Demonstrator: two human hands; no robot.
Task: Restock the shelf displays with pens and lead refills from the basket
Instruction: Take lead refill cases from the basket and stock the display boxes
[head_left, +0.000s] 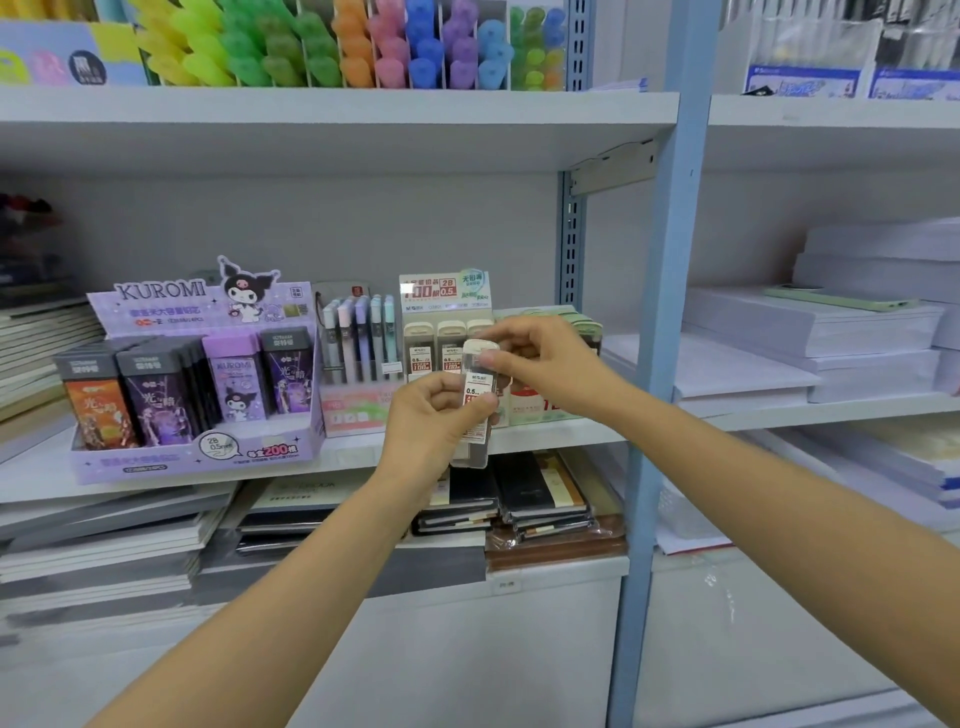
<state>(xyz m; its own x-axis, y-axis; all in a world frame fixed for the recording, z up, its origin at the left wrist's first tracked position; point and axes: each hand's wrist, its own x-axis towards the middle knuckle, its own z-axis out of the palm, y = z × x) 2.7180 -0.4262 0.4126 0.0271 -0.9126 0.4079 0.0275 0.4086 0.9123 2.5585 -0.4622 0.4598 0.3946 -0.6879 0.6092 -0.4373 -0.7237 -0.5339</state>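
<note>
– What have the hands got?

– The left hand (434, 415) is curled round the lower half of a clear lead refill case (477, 382), thumb across its label. It holds the case upright, just in front of the middle shelf's (348, 457) front edge. There may be a second case behind the first, but the blur won't let me say.

– And the other one?

– The right hand (543, 364) pinches the case's pale cap between thumb and forefinger, with the remaining fingers folded in.

– What's underneath?

– Stacked notebooks (540, 493), dark covers mostly, on the shelf below.

– And behind the hands?

– The lead refill display (444, 306), with a white header card and pale-capped cases standing in a row. Just left of it is a pen display (358, 338) with pastel pens upright. Further left is the purple Kuromi box (197, 374) of refills, its front at the shelf's front edge.

– Further back?

– On the top shelf, highlighters (363, 47) stand in colour rows, yellow through green, orange, pink, blue and purple.
</note>
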